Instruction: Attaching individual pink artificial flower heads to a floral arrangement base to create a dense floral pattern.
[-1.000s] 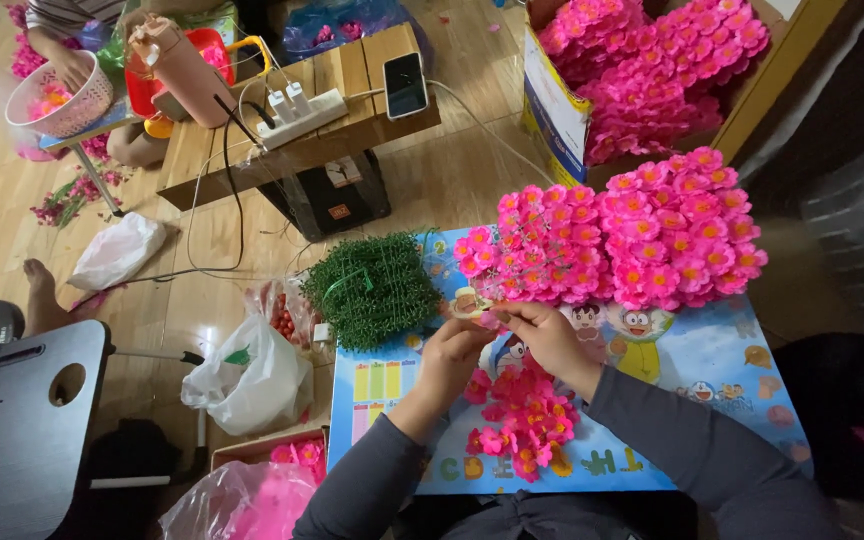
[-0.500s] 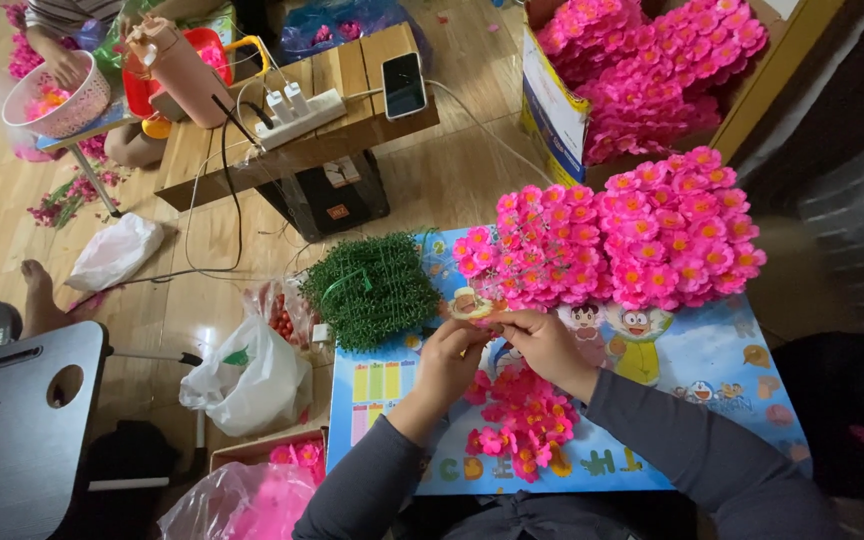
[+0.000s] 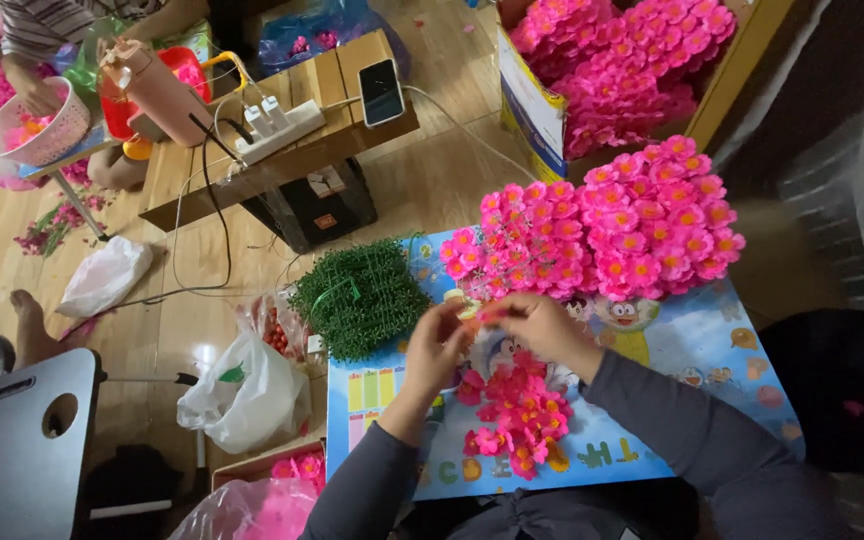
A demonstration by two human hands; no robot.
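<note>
Your left hand (image 3: 439,345) and right hand (image 3: 535,322) met fingertip to fingertip, pinching a small pink flower piece (image 3: 484,312) above the mat's (image 3: 712,350) far edge, beside the pink flower pile (image 3: 602,225).

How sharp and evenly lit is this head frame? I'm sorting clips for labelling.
Head view: soft, even light, no hard glare; the left hand and right hand are slightly motion-blurred; the pink flower pile is bright but detailed; the right edge is dark and smeared; the low wooden table looks bowed by the wide lens.
</note>
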